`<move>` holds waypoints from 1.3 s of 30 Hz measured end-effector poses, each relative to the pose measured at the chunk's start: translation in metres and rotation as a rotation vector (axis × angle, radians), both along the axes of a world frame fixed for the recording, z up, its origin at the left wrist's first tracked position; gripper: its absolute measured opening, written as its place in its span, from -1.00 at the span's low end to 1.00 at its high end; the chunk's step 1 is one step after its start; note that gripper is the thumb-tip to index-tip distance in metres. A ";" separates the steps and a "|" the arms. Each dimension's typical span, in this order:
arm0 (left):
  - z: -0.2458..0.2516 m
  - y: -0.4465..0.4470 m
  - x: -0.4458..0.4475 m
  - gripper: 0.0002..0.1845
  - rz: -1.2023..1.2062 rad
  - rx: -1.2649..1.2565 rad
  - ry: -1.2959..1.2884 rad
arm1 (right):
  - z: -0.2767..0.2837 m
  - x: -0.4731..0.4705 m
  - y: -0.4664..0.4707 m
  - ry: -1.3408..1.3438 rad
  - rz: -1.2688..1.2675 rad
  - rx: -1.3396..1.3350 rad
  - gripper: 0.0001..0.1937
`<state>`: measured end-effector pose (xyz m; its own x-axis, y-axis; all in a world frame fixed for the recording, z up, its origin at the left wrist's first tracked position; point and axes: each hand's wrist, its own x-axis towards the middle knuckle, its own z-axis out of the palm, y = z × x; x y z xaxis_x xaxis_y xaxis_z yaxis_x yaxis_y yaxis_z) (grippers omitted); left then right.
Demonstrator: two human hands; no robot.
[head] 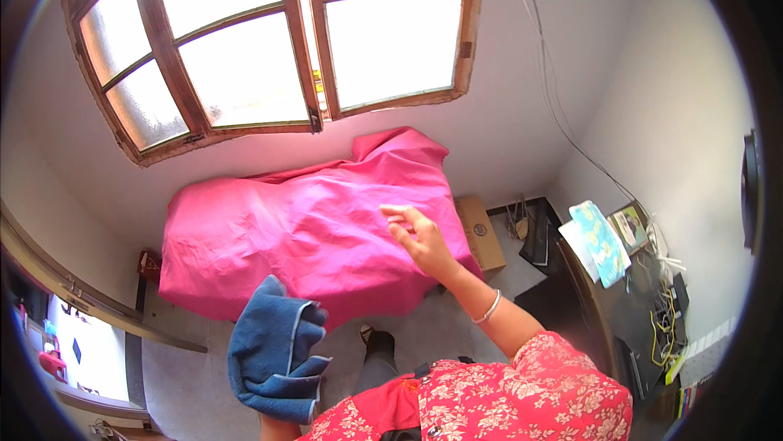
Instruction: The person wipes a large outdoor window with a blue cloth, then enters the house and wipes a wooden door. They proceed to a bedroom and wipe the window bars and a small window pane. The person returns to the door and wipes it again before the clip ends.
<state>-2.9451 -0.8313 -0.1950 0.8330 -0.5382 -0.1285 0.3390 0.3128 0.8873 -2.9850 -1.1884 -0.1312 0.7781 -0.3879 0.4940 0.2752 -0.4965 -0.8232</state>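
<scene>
A blue cloth (275, 343) with a light edge drapes over my left hand at the lower centre-left; the cloth hides the hand and its fingers, and only part of the forearm shows below it. My right hand (416, 236) is raised in front of a pink cover (257, 239), fingers partly bent and apart, holding nothing. A metal bangle (489, 308) is on the right wrist. The pink cover lies over a large, low piece with a raised part at its back right. Whether the right hand touches the cover cannot be told.
A wood-framed window (244, 62) stands above the cover. To its right is a cardboard box (480, 233) on the floor. Further right, a dark desk (636, 300) bears papers, a picture and tangled cables. At left, a curved-looking door edge (104, 306) stands beside a mirror or opening.
</scene>
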 end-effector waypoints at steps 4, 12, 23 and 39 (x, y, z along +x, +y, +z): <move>-0.008 -0.012 0.056 -0.62 0.075 0.020 -0.022 | 0.009 0.124 -0.061 0.029 0.030 -0.123 -0.46; 0.002 -0.079 0.191 -0.63 0.058 0.034 -0.087 | 0.037 0.403 -0.143 0.152 -0.164 -0.084 -0.14; 0.001 -0.130 0.223 -0.66 -0.005 0.136 -0.036 | 0.023 0.398 -0.130 0.088 0.085 0.041 -0.47; 0.039 -0.153 0.212 -0.69 0.029 0.194 -0.251 | 0.113 0.460 -0.190 0.631 -0.280 -2.030 -0.70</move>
<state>-2.7330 -0.9847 -0.1557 0.8664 -0.4991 -0.0144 0.0949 0.1362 0.9861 -2.5254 -1.3779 -0.0177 0.9942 0.1024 0.0328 0.0293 -0.5517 0.8335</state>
